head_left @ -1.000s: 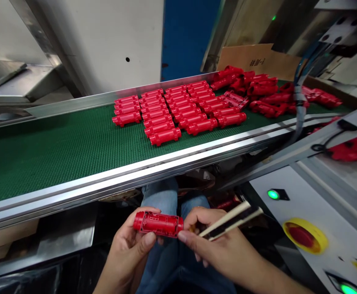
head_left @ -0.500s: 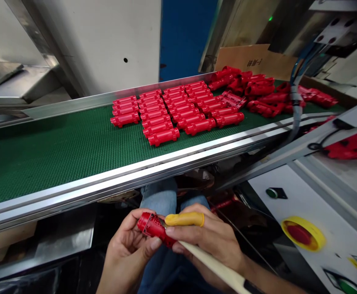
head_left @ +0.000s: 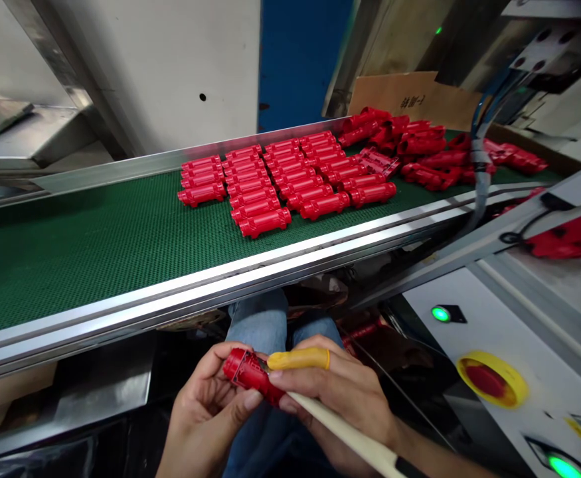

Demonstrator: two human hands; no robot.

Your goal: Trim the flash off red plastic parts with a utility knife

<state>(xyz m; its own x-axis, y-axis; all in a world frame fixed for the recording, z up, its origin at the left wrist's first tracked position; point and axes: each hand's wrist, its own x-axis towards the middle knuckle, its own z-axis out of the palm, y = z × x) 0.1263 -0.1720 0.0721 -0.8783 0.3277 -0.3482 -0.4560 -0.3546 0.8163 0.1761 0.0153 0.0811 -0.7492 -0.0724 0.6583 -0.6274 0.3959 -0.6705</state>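
Note:
My left hand is closed around a red plastic cylinder part, held end-on over my lap. My right hand grips a cream-handled knife, its handle running down to the right and its tip hidden against the part. A yellow finger cot covers my right index finger, which lies along the part's top. On the green conveyor belt above, several matching red parts lie in neat rows.
A loose heap of red parts lies at the belt's right end by a cardboard sheet. A control panel at right carries a green light and a red stop button. The belt's metal rail runs just above my hands.
A second ago the part lay sideways between both hands with the knife pointing up and right. The part has since turned end-on and the knife swung against it. The panel's green light is lit again.

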